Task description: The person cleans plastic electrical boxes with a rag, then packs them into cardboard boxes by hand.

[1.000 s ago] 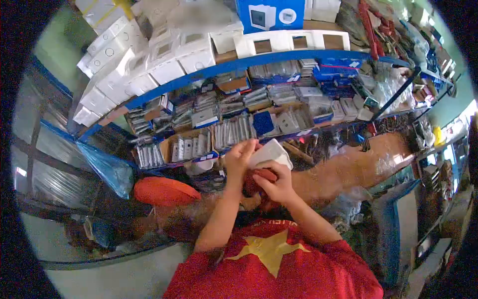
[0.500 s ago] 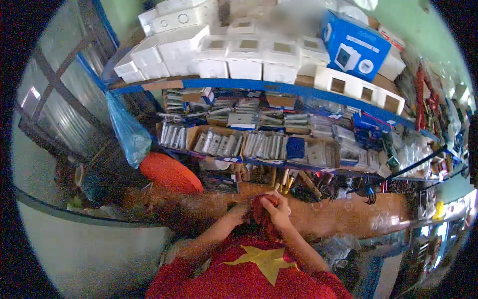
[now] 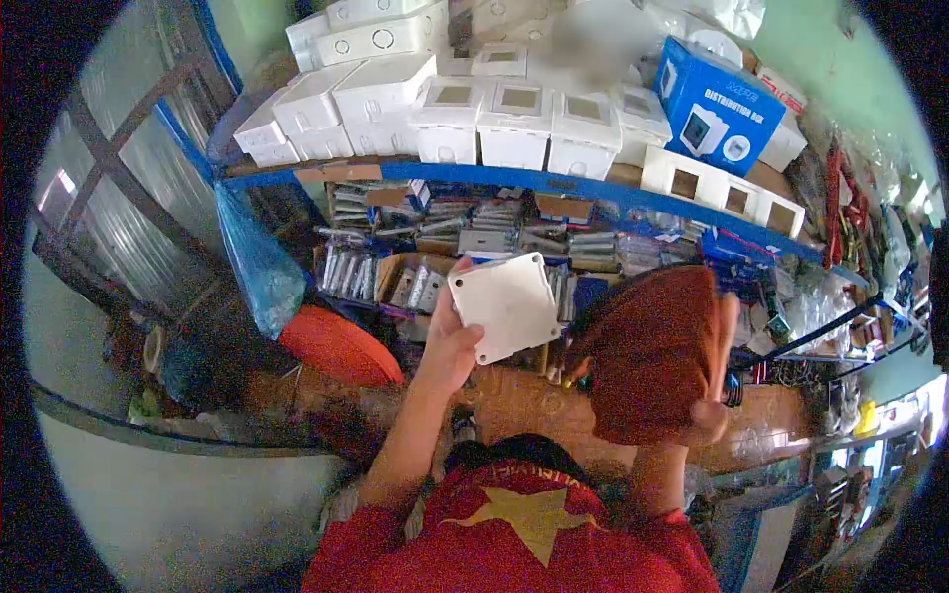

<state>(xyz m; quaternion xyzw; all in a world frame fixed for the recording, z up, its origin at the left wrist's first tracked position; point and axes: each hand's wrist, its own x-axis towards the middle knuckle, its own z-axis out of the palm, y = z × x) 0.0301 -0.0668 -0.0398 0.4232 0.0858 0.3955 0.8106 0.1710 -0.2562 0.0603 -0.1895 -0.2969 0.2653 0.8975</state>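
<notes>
My left hand (image 3: 452, 346) grips a white square junction box (image 3: 506, 308) by its left side, thumb on the near face. Small round holes mark the box's corners. Over on the right, my right hand (image 3: 710, 420), a little blurred, is closed on a reddish-brown cloth (image 3: 647, 361). The cloth spreads out wide to the left of that hand and covers part of the shelving behind it. Box and cloth are apart, both raised in front of my chest.
White electrical boxes (image 3: 384, 84) and a blue distribution box carton (image 3: 717, 109) stand on the upper shelf (image 3: 474, 170). Packaged metal-grey plates (image 3: 351, 272) fill cartons below. A blue plastic bag (image 3: 259, 267) hangs at left above a round red object (image 3: 341, 344).
Both hands were together on the bunched cloth near my chest. They have moved apart and up; the cloth is now spread from the right hand, and the white box shows in the left.
</notes>
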